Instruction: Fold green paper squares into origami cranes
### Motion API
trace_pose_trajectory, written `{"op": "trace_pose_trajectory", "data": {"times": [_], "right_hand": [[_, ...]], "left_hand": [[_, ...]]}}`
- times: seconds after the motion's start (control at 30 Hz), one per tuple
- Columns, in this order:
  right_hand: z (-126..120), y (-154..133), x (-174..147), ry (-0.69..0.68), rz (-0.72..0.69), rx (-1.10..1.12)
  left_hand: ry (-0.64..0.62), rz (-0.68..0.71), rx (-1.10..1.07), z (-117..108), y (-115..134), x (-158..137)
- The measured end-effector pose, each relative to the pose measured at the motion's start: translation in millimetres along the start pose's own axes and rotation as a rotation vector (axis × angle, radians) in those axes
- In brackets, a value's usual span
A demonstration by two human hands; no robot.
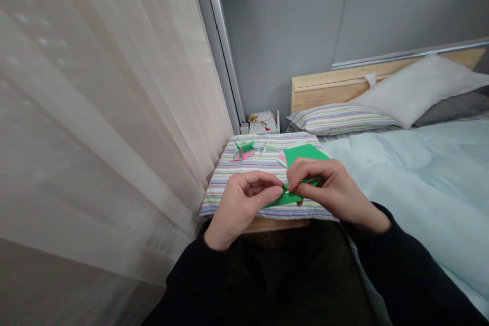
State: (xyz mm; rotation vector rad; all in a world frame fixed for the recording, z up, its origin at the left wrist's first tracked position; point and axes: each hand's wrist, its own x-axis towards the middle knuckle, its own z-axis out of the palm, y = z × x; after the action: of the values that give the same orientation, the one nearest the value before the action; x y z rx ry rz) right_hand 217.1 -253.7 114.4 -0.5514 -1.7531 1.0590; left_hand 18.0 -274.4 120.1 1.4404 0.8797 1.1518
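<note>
Between my two hands is a folded piece of green origami paper [285, 198], low over the near part of a striped cloth [217, 191]. My left hand [246, 201] pinches its left side between thumb and fingertips. The fingers of my right hand [324, 183] are closed on the right side, close to the left fingertips. Part of the folds is hidden behind the fingers. Just beyond my right hand lie flat green sheets [305, 152], with a bit of pink paper [282, 158] at their left edge.
Folded green and pink paper cranes [243, 149] stand at the cloth's far left, beside a pale green folded piece [267, 147]. A long curtain [164, 86] hangs close on the left. To the right is a bed with a light blue quilt [412, 173]; behind the table is a white box [263, 122].
</note>
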Motion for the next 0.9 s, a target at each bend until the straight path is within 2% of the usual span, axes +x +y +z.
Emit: {"op": "trace_pose_trajectory", "data": {"times": [0.13, 0.27, 0.4, 0.67, 0.77, 0.83, 0.9], "right_hand": [[2.2, 0.4, 1.2, -0.052, -0.021, -0.131], [7.4, 2.3, 1.8, 0.044, 0.078, -0.108], [12.8, 6.3, 2.8, 0.147, 0.155, -0.031], [11.5, 18.1, 9.1, 0.225, 0.148, 0.027], [14.8, 22.7, 7.9, 0.317, 0.144, 0.048], [19.4, 26.3, 4.4, 0.394, 0.138, 0.085], [24.7, 30.5, -0.7, 0.411, 0.150, 0.146]], "left_hand": [[-0.035, -0.067, -0.003, -5.5, -3.6, 2.7], [-0.024, -0.123, -0.053, -6.8, -10.9, 5.2], [0.011, -0.119, -0.097, -7.5, -19.4, 5.9], [0.021, -0.156, -0.139, -3.3, -26.7, 5.8], [0.092, -0.102, -0.093, 1.9, -29.1, 7.5], [0.188, -0.021, -0.022, 6.1, -30.8, 8.0], [0.244, 0.059, 0.051, 10.3, -32.0, 7.4]]}}
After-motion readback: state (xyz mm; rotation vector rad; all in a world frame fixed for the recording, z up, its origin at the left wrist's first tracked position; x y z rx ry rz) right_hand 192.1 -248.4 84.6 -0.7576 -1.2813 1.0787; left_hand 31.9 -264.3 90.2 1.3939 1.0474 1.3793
